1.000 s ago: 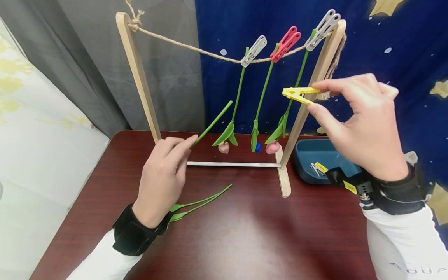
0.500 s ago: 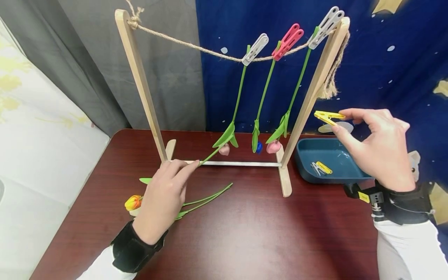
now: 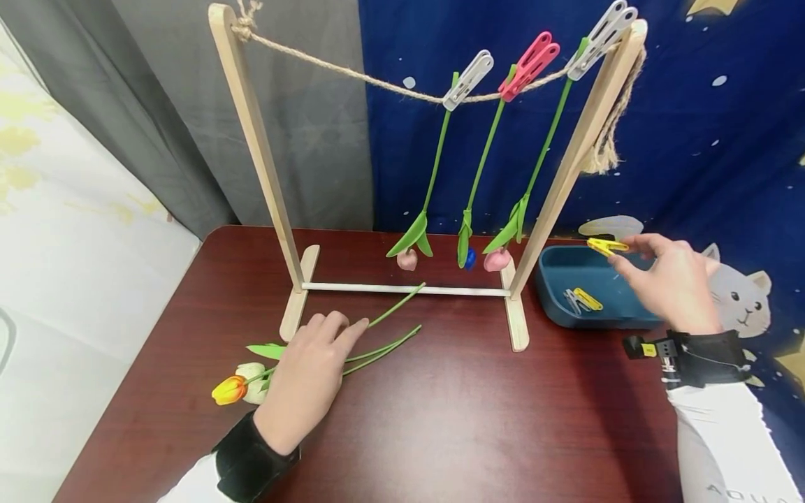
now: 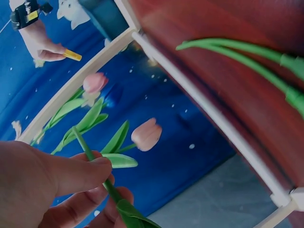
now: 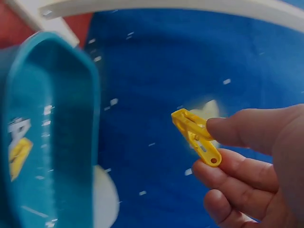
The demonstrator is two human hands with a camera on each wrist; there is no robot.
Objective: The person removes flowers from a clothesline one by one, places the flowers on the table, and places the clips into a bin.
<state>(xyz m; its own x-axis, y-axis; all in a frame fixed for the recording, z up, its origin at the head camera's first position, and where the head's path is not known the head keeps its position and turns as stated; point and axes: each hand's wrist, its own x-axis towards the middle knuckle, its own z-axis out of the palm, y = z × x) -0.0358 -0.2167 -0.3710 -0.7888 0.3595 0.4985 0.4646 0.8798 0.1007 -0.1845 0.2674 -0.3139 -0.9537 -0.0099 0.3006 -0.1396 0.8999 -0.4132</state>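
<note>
My left hand (image 3: 342, 328) lies low on the dark red table (image 3: 440, 433) and pinches a green flower stem (image 3: 397, 305) between thumb and fingers; the left wrist view shows that stem (image 4: 90, 154) in the pinch. An orange tulip (image 3: 228, 390) and a white bud (image 3: 251, 370) lie behind the hand. My right hand (image 3: 619, 255) pinches a yellow clothespin (image 3: 606, 246) over the blue tray (image 3: 553, 311); the right wrist view shows the clothespin (image 5: 194, 135) held by its tail.
A wooden rack (image 3: 251, 133) carries a rope with three tulips hanging head down, clipped by a white pin (image 3: 467, 79), a pink pin (image 3: 530, 64) and a grey pin (image 3: 600, 38). More pins (image 3: 581, 299) lie in the tray. Two loose stems (image 3: 383, 347) lie on the table.
My right hand came down and to the right from rope height to over the tray, still holding the yellow clothespin. My left hand lowered its stem onto the table.
</note>
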